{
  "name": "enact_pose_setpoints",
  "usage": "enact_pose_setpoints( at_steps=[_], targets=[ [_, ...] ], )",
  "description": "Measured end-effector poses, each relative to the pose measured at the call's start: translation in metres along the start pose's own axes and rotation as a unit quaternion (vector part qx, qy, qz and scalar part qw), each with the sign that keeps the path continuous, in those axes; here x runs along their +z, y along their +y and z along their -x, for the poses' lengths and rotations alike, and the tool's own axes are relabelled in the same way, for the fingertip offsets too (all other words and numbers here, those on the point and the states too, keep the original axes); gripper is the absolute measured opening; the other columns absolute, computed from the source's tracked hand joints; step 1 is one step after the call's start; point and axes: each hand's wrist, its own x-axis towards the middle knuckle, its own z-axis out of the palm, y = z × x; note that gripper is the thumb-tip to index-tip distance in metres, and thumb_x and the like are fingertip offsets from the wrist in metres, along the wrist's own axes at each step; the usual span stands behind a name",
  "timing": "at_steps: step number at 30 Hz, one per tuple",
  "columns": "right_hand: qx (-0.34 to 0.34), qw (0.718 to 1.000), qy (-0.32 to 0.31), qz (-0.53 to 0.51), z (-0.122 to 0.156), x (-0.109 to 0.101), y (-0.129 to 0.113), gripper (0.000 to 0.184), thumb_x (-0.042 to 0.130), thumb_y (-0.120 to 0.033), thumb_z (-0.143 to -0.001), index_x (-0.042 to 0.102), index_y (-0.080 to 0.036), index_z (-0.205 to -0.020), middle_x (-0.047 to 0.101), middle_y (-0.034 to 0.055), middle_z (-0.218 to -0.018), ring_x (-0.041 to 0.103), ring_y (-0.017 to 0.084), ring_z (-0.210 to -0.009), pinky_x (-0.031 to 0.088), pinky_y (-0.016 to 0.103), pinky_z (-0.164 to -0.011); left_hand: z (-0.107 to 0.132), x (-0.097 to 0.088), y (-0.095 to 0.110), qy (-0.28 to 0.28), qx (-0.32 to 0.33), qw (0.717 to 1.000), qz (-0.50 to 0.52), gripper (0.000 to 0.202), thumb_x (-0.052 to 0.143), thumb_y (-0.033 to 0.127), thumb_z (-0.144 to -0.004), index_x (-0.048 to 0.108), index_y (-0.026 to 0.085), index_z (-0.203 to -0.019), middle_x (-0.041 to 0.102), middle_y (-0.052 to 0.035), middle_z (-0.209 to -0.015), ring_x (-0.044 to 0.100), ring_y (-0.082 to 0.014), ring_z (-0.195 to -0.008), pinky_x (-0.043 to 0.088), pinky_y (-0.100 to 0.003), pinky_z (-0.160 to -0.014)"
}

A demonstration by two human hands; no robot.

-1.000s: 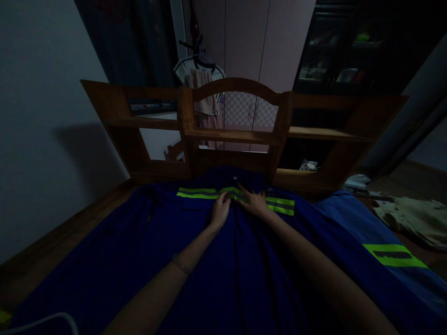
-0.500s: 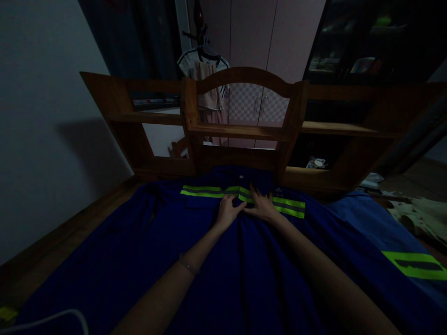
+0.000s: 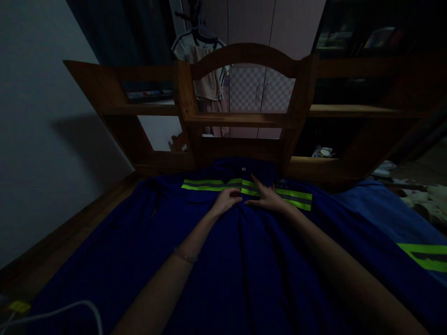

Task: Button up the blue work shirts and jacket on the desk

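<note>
Jacket (image 3: 122, 242), dark blue, lies spread flat in front of you with its front side up. It covers almost all of the low wooden surface (image 3: 70, 232) under it. A yellow stripe (image 3: 209, 184) runs across its chest.

Behind the collar stands a wooden frame (image 3: 244, 118) with shelves, very near the upper edge of the jacket. A small cup (image 3: 326, 151) sits on its lower right shelf. Through the frame you see clothes (image 3: 207, 83) on a hanger and a pink wardrobe (image 3: 251, 23). A grey wall (image 3: 35, 139) is on your left. A white cable (image 3: 70, 309) lies at the lower left corner, beside the jacket. On your right a second blue garment (image 3: 384, 218) with its own yellow stripe lies just beside the jacket. Nothing lies between your arms and the chest of the jacket.

Your left hand (image 3: 226, 200) rests on the cloth just below the stripe, at the middle opening. Its fingers are bent and close together; it is too dark to tell if they pinch the cloth. Your right hand (image 3: 270, 201) lies flat just beside it with the fingers apart, and the index finger reaches over the stripe. The two hands almost touch each other. A thin bracelet (image 3: 185, 256) is on your left wrist.
</note>
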Motion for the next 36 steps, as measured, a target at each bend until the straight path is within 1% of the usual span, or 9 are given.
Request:
enact_pose_setpoints(
  at_steps=[4,7,13,16,19,23,30,33,36],
  targets=[
    [-0.004,1.000,0.013,-0.008,0.002,-0.001,-0.002,0.109,0.062,-0.066,-0.072,-0.004,-0.026,-0.148,0.027,0.0145,-0.148,0.020,0.036,-0.136,0.000,0.064,-0.105,0.003,0.008,0.002,0.035,0.002,0.999,0.023,0.022,0.073,0.023,-0.068,0.069,0.014,-0.088,0.072,-0.0080,-0.090,0.066,-0.0213,-0.085,0.050,-0.033,-0.081],
    [-0.009,0.998,0.049,-0.031,0.001,-0.010,-0.002,0.103,0.063,-0.064,-0.072,0.005,-0.027,-0.149,0.030,0.0113,-0.147,0.018,0.034,-0.138,0.004,0.059,-0.108,-0.003,0.016,0.016,0.053,0.011,0.998,0.040,0.022,0.070,0.027,-0.071,0.068,0.014,-0.089,0.071,-0.0086,-0.091,0.065,-0.0213,-0.087,0.049,-0.032,-0.082],
    [-0.010,0.971,0.142,-0.191,-0.010,-0.060,0.004,0.087,0.060,-0.051,-0.080,0.013,-0.025,-0.148,0.026,0.0059,-0.149,0.024,0.025,-0.137,0.020,0.041,-0.112,-0.038,0.046,0.065,0.060,0.002,0.970,0.237,0.034,0.063,0.031,-0.078,0.059,0.014,-0.108,0.070,-0.0077,-0.097,0.066,-0.0177,-0.088,0.050,-0.027,-0.078],
    [0.021,0.963,0.218,-0.157,-0.006,-0.070,-0.008,0.082,0.065,-0.035,-0.076,0.023,-0.018,-0.144,0.035,0.0109,-0.142,0.033,0.027,-0.131,0.027,0.040,-0.110,-0.049,0.062,0.067,0.051,0.017,0.983,0.173,0.029,0.061,0.026,-0.080,0.060,0.015,-0.107,0.071,-0.0068,-0.095,0.066,-0.0168,-0.087,0.050,-0.026,-0.077],
    [0.065,0.953,0.278,-0.097,0.004,-0.053,-0.033,0.069,0.057,-0.016,-0.074,0.031,-0.018,-0.138,0.042,0.0129,-0.131,0.039,0.028,-0.124,0.032,0.042,-0.105,-0.050,0.063,0.048,0.056,0.005,0.993,0.100,0.018,0.062,0.019,-0.077,0.065,0.012,-0.093,0.071,-0.0090,-0.089,0.067,-0.0188,-0.083,0.050,-0.026,-0.072],
    [0.050,0.953,0.285,-0.091,0.012,-0.015,-0.057,0.047,0.047,-0.007,-0.077,0.047,-0.020,-0.122,0.049,0.0108,-0.118,0.045,0.025,-0.115,0.038,0.040,-0.099,-0.043,0.046,0.018,0.078,-0.017,0.996,0.046,0.015,0.066,0.021,-0.073,0.067,0.012,-0.085,0.071,-0.0096,-0.084,0.067,-0.0214,-0.080,0.051,-0.029,-0.069],
    [0.007,0.985,0.155,-0.079,0.010,0.011,-0.031,0.014,0.052,-0.012,-0.083,0.064,-0.019,-0.087,0.063,0.0048,-0.087,0.059,0.019,-0.084,0.045,0.029,-0.077,-0.021,0.019,0.009,0.021,0.028,0.999,0.023,0.019,0.053,0.026,-0.084,0.069,0.016,-0.088,0.070,-0.0044,-0.080,0.066,-0.0159,-0.069,0.051,-0.025,-0.063],
    [0.011,0.982,0.164,-0.088,0.011,0.012,-0.022,0.015,0.053,-0.012,-0.083,0.066,-0.018,-0.089,0.064,0.0043,-0.085,0.061,0.018,-0.079,0.044,0.027,-0.072,-0.010,0.011,0.007,0.026,0.047,0.998,0.027,0.027,0.043,0.027,-0.090,0.065,0.017,-0.100,0.068,-0.0027,-0.077,0.064,-0.0133,-0.062,0.050,-0.023,-0.057],
    [0.028,0.979,0.172,-0.106,0.012,0.012,-0.020,0.020,0.056,-0.014,-0.081,0.066,-0.018,-0.097,0.065,0.0041,-0.087,0.061,0.017,-0.075,0.045,0.025,-0.068,-0.004,0.004,0.004,0.079,0.059,0.995,-0.015,0.029,0.039,0.032,-0.092,0.064,0.017,-0.098,0.066,-0.0023,-0.076,0.062,-0.0120,-0.059,0.047,-0.022,-0.056]
  ],
)
